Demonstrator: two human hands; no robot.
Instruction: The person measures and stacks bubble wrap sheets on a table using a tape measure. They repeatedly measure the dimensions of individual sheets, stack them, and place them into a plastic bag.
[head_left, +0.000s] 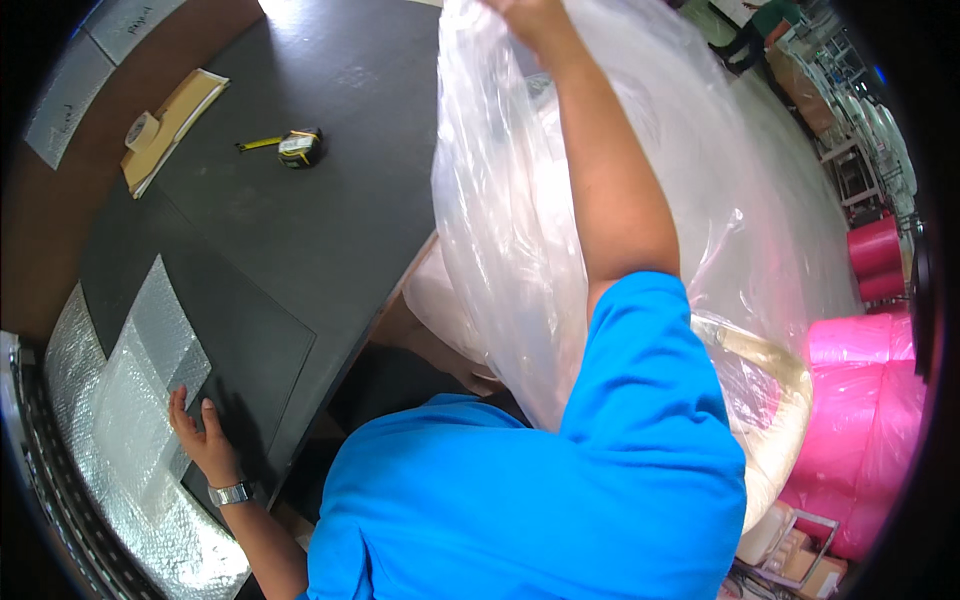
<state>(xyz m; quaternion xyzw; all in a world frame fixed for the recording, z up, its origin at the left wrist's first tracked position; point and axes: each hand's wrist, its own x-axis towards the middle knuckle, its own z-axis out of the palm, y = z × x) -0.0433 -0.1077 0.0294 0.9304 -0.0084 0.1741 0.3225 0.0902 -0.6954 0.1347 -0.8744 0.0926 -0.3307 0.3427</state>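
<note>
My left hand [207, 440], with a metal-band watch [231, 493] at the wrist, is open at the table's near left edge. Its fingers are apart at the right edge of a clear bubble wrap piece [150, 375]. More silvery bubble wrap [190, 545] lies beneath and along the edge. My right arm stretches far forward across a large clear plastic bag [500, 220]. At the top edge, my right hand [525, 15] is against the bag's upper part; its fingers are mostly cut off, so their grip cannot be made out.
On the dark table [370, 100] lie a tape measure [300, 148] with some blade out and a brown folder [180, 125] with a tape roll [142, 131] on it. Pink wrapped rolls [860, 400] stand at the right. A person [755, 35] is at the far right.
</note>
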